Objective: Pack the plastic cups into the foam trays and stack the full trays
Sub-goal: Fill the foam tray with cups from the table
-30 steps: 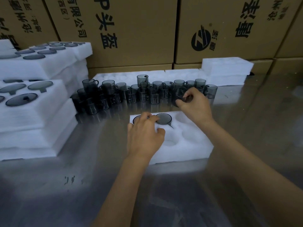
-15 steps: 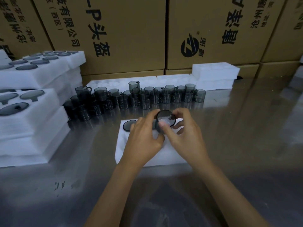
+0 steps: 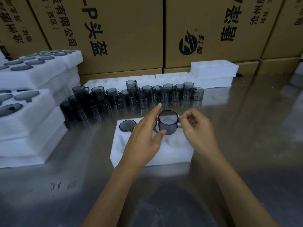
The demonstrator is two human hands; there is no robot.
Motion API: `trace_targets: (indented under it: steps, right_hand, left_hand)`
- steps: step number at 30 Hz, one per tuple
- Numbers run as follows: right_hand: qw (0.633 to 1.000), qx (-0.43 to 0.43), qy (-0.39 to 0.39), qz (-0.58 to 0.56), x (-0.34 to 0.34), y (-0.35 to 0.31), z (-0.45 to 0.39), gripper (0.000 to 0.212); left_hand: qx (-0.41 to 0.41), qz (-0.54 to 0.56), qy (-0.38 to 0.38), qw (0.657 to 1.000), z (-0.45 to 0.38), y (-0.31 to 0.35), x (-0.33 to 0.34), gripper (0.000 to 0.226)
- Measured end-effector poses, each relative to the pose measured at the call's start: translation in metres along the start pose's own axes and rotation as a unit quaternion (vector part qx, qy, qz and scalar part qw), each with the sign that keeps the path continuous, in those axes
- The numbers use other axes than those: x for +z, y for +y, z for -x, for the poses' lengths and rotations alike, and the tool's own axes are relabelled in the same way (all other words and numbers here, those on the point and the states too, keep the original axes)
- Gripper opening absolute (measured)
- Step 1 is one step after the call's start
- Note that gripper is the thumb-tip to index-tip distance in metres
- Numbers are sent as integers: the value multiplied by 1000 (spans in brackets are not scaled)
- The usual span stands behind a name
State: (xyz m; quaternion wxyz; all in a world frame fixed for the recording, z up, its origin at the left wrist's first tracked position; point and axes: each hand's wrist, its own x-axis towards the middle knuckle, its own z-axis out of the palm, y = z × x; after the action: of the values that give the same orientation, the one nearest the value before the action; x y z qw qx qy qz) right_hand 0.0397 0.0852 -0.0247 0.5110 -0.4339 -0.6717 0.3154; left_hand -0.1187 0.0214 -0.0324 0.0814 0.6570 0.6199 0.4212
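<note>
Centre of the frame: my right hand pinches the handle of a smoky plastic cup between thumb and fingertips, holding the cup upright over the far edge of the foam tray. I cannot tell whether its base sits in a pocket or hangs just above one. My left hand is spread, fingers straight; its thumb touches the cup's lower wall and its index finger points up past the rim on the cup's left. Gripping nothing, it only steadies the cup.

Left of that hand, one seated cup lies sunk in the tray's far-left pocket, only its dark rim showing.

Above the tray, a row of loose cups runs across the middle of the frame on the steel table, some stacked two high.

Left edge: stacks of filled trays, dark cup mouths showing in their tops. Upper centre and right: empty foam trays piled against cardboard cartons printed with black characters.
</note>
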Motion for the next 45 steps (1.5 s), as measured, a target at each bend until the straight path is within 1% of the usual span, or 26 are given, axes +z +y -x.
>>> trace_targets:
  steps: [2,4,5,7,12,16,20,23,27,32,36,40,45]
  right_hand:
    - [995,61,-27,-76,-3,-3,-2,14]
    - [987,95,-47,-125,-6,-7,-3,15]
    - [983,103,-56,-140,-7,-8,-4,13]
    - [982,105,-67,-145,-7,-9,-3,9]
    - [987,64,-72,-126,-6,-6,-1,20]
    - [989,51,-61,-125,-8,-2,-3,23]
    - [987,54,-58,-138,-8,6,-6,26]
    - [986,55,-50,-146,-6,11,-7,26]
    - [989,47,-37,-134,-2,14,-7,29]
    - [991,34,-26,-126,2,17,-6,31]
    - [998,28,-26,-58,2,26,-7,28]
    - [996,41,-20,-76,-1,30,-8,27]
    - [996,30,-20,-77,-2,28,-6,26]
  left_hand:
    - [-19,23,24,999,-1,0,3,64]
    - [-23,40,38,998,-1,1,4,56]
    - [-20,43,39,998,-1,1,4,52]
    - [-9,49,39,998,-1,2,4,45]
    - [45,51,38,997,0,0,4,39]
    - [59,41,1,997,-1,-3,3,45]
    - [34,2,-65,997,0,-5,2,60]
    - [26,-41,-98,994,3,-2,3,63]
    - [18,-62,-115,991,3,0,1,64]
    - [29,-72,-120,990,3,-1,2,62]
    - [31,-115,-126,985,1,-1,5,60]
    - [34,-149,-129,980,0,0,6,59]
    - [31,-167,-136,976,0,-1,7,60]
